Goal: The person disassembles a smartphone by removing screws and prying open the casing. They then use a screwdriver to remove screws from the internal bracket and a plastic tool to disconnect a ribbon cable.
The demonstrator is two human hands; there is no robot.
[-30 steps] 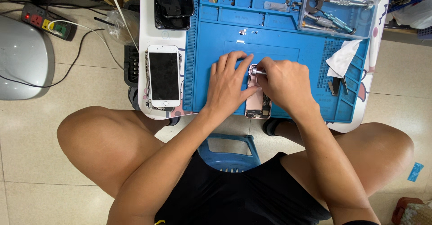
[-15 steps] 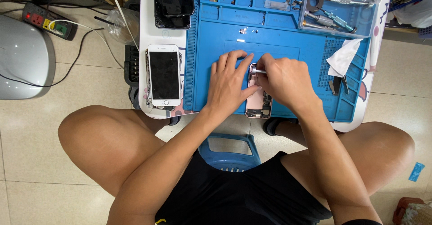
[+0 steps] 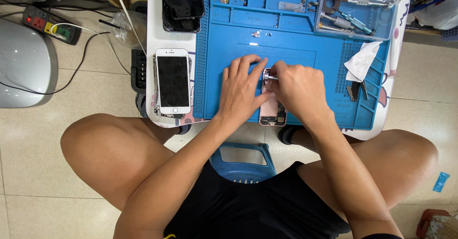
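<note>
showing the head view: an opened pink phone body (image 3: 272, 109) lies near the front edge of a blue work mat (image 3: 296, 53) on a small white table (image 3: 160, 33). left hand (image 3: 242, 88) rests flat, fingers spread, against the phone's left side, grasping nothing. right hand (image 3: 298, 90) is closed around a slim metal screwdriver (image 3: 268, 77) whose tip sits at the phone's upper end. beside the mat, a white phone (image 3: 173, 80) lies face up; a clear tool box (image 3: 355, 10) sits at the mat's far right corner.
</note>
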